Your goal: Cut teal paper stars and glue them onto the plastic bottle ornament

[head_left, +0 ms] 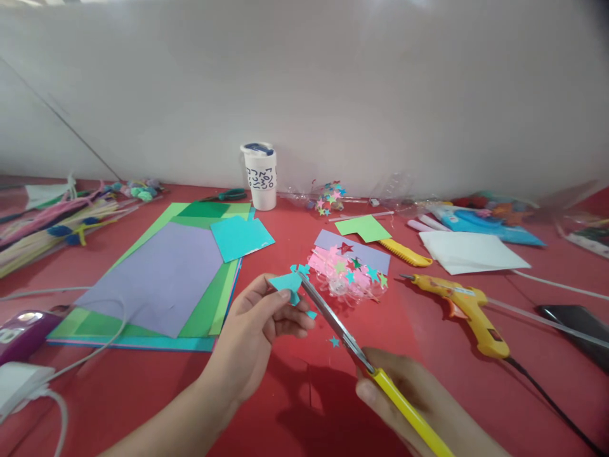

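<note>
Near the middle of the view, my left hand pinches a small piece of turquoise paper between thumb and fingers. My right hand is closed around the yellow handle of a pair of scissors. The scissors point up and to the left, with their blade tips at the right edge of the turquoise paper. On the red table below the blades lies a small turquoise star. Just beyond the tips, a pile of paper stars and pink scraps rests on a lilac sheet.
Coloured sheets lie stacked at left, with a turquoise square overlapping them. A white cup stands at the back. At right are a yellow glue gun, a yellow cutter, white paper and a black phone-like object.
</note>
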### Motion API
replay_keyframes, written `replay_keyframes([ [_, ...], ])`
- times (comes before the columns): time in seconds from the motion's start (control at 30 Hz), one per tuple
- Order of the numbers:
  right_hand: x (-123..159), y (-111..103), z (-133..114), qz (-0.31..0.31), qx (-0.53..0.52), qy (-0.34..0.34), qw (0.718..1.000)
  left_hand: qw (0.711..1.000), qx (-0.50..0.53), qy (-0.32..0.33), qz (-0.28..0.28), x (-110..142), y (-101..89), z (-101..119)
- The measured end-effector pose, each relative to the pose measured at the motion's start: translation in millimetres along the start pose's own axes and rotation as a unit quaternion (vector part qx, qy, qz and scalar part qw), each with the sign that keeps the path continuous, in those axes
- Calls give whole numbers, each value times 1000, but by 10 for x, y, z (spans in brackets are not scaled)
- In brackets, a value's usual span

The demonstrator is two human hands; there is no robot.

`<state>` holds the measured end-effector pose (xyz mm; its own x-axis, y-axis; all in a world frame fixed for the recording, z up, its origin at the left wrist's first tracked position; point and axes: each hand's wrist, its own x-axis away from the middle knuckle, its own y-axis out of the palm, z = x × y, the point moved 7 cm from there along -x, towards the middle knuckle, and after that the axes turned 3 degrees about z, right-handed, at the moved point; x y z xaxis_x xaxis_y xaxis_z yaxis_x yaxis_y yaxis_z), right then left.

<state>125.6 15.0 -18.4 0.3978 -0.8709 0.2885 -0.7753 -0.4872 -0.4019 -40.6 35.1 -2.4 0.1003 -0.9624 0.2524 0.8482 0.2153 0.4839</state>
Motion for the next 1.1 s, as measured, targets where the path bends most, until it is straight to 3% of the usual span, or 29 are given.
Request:
replay_keyframes([
  [0.27,17,-20,25,11,9,12,1000,999,2,41,24,-18,-48,97],
  [0.43,50,-74,-34,62,24,-7,998,999,27,-5,20,-44,-63,27],
  [0.6,61,-78,-44,66,47,-16,997,998,45,-48,7,-62,-77,-44],
  [0.87,50,-100,146,-11,40,0,999,998,-15,55,28,-56,-88,105],
  [1.1,171,-235,401,1,35,2,999,988,-94,121,4,-11,-58,193],
])
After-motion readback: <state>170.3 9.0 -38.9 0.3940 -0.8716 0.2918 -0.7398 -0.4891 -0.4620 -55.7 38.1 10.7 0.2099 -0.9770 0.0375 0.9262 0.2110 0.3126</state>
